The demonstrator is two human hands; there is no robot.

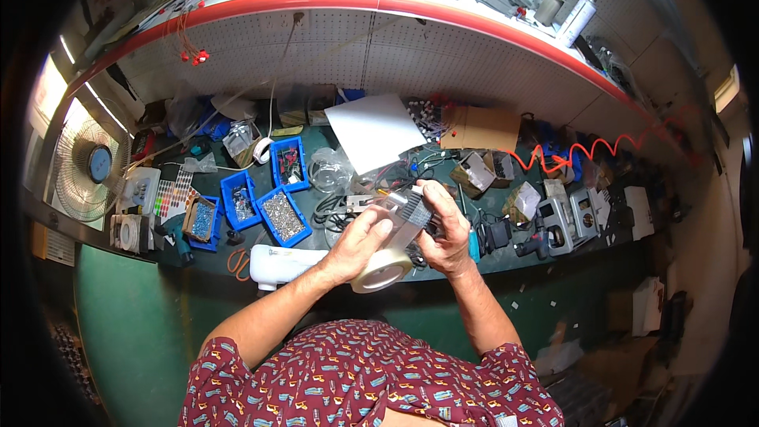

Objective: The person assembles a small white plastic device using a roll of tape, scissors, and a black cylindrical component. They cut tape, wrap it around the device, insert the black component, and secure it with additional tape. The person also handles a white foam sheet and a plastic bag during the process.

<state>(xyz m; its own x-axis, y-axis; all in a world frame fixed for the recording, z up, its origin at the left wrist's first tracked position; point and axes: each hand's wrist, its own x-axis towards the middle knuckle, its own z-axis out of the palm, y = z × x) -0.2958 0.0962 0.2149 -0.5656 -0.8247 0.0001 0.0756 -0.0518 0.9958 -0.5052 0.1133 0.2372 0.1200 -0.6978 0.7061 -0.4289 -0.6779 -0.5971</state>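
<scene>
In front of my chest, at the bench's near edge, both hands hold a dark grey ribbed block (pixel 413 213) with a clear plastic-looking part below it; its exact kind I cannot make out. My left hand (pixel 360 243) grips it from the left, thumb on top. My right hand (pixel 444 229) closes on its right side, with the fingers up along the upper end. A cream ring like a tape roll (pixel 382 270) sits just under the clear part, by my left palm; whether it is attached is unclear. Behind my left wrist lies a white cylindrical housing (pixel 281 263).
Blue bins (pixel 285 217) with small metal parts stand at left, near orange-handled scissors (pixel 238 263) and a fan (pixel 96 162). White paper (pixel 375 130), cables and a cardboard piece (pixel 480 128) lie behind. At right are a power drill (pixel 534 245) and a coiled orange hose (pixel 557 162). A red-edged shelf (pixel 379 2) overhangs.
</scene>
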